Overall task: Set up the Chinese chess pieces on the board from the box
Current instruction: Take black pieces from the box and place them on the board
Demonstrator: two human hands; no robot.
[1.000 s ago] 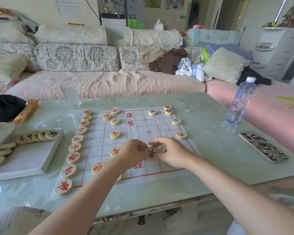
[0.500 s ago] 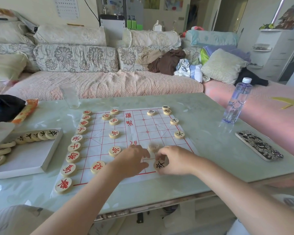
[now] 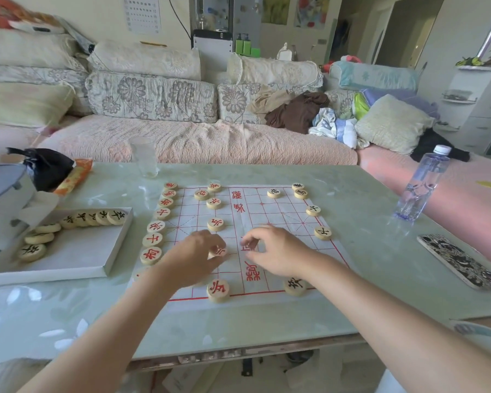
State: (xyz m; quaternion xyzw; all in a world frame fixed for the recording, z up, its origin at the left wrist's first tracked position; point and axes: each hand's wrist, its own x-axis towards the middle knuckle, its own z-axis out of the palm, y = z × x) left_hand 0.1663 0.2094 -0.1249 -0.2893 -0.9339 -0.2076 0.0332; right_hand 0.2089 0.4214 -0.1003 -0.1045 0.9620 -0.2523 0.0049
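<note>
Both hands over the paper board on the counter. Left hand fingers curl on a red-marked piece, mostly hidden by them. Right hand is loosely curled w/ thumb and forefinger pinched (can't tell if anything's in there). Black-marked piece sits on the near edge by the right wrist. Box at left holds approx. nine pieces, markings blurry.

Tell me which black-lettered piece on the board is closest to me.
The black-lettered piece at the board's near right edge, just beside the right forearm. The other black-lettered ones on the board sit farther up the right side.
</note>
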